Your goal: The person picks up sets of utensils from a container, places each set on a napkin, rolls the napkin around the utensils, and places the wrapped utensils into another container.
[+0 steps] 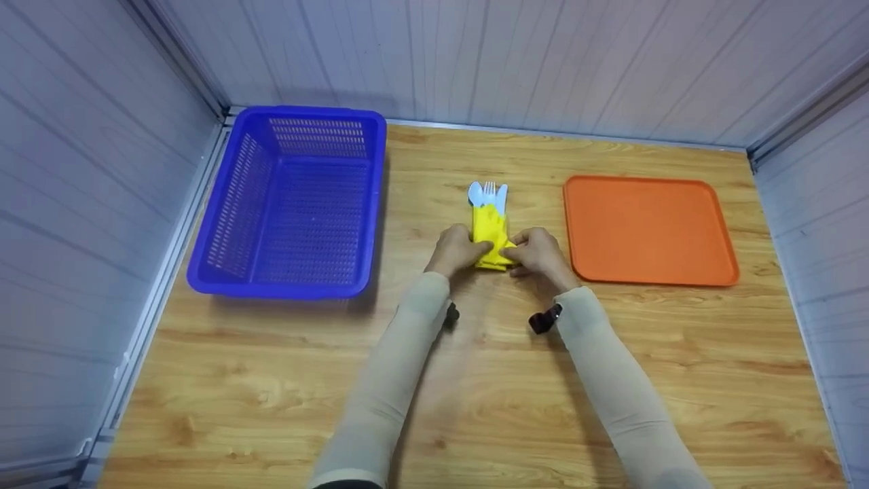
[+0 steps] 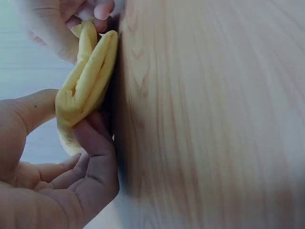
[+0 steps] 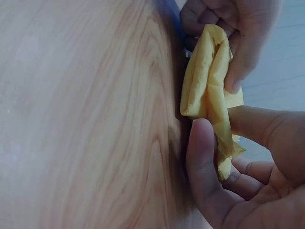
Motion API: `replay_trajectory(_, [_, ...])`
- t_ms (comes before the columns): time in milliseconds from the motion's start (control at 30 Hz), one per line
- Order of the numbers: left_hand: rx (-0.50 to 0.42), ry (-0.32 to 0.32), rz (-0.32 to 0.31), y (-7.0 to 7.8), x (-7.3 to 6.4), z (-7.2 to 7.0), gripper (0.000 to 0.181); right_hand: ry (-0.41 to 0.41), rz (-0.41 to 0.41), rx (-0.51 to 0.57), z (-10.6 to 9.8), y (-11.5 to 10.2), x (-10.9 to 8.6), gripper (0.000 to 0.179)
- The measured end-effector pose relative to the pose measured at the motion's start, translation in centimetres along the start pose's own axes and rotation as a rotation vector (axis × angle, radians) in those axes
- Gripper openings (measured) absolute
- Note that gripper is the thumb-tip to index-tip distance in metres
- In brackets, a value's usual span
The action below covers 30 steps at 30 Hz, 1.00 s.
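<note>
A folded yellow napkin (image 1: 489,227) lies at mid-table, wrapped around the lower parts of a spoon (image 1: 475,193), a fork (image 1: 489,192) and a knife (image 1: 502,198), whose upper ends stick out at the far side. My left hand (image 1: 456,252) pinches the napkin's left side, thumb on top and fingers beneath. On the opposite side my right hand (image 1: 541,257) pinches a loose flap at the right edge between thumb and fingers. Both wrist views show the napkin's layered near end; there the yellow folds (image 2: 90,78) curve between the two hands, close over the wooden surface.
To the left stands a blue plastic basket (image 1: 375,204) with slotted walls and nothing inside. An orange tray (image 1: 652,231) lies flat on the wooden table (image 1: 475,407) to the right. Pale panel walls (image 1: 475,61) border the table at the back and both sides.
</note>
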State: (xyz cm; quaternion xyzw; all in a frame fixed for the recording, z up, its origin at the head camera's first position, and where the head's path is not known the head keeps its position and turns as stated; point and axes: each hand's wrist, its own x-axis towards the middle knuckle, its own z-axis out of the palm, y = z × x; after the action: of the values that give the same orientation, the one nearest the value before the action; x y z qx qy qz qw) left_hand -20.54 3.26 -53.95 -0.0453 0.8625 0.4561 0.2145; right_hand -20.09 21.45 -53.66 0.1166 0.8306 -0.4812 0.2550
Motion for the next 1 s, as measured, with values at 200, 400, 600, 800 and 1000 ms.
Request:
replay_trajectory(200, [-0.06, -0.026, -0.064, -0.4, -0.3, -0.1, 0.024, -0.033, 0.016, 0.104, 0.0, 0.5, -0.3, 0.034])
replay_trajectory(400, [-0.314, -0.027, -0.113, -1.2, -0.9, 0.0, 0.027, -0.054, 0.019, 0.277, 0.2, 0.9, -0.9, 0.034])
replay_trajectory(600, [-0.534, -0.06, -0.074, -2.0, -1.4, 0.1, 0.019, -0.091, -0.014, 0.386, 0.4, 1.3, -1.4, 0.04])
replay_trajectory(800, [-0.699, -0.074, -0.017, -1.8, -2.3, -0.2, 0.03, -0.087, -0.099, 0.446, 0.3, 1.1, -2.5, 0.044])
replay_trajectory(1000, [-0.842, -0.097, 0.079, -1.4, -4.3, -0.7, 0.044, -0.045, -0.253, 0.434, 0.1, 0.7, -4.9, 0.044])
